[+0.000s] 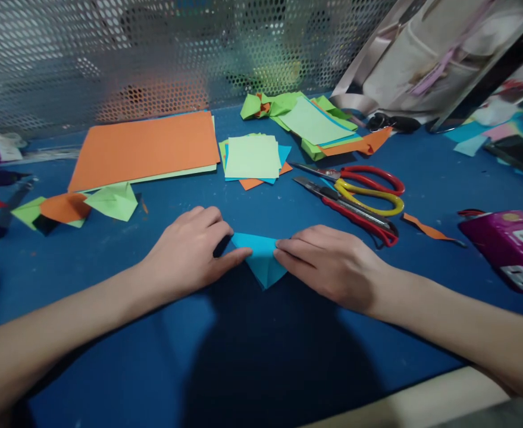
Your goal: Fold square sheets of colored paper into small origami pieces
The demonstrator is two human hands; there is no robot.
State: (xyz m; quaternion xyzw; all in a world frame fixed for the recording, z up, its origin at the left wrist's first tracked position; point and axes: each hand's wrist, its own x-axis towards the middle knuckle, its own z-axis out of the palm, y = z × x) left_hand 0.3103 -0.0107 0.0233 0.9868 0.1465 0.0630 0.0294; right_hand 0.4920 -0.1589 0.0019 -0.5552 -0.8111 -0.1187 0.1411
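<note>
A small blue paper, folded into a downward-pointing triangle, lies on the blue table between my hands. My left hand rests on its left corner, fingers curled and pressed down on the fold. My right hand presses the right side of the paper with its fingers together and flat along the top edge. Both hands pin the paper to the table.
Behind lie a stack of small green, blue and orange squares, large orange sheets, folded green and orange pieces, more green paper, red and yellow scissors, a purple device, and a perforated metal screen.
</note>
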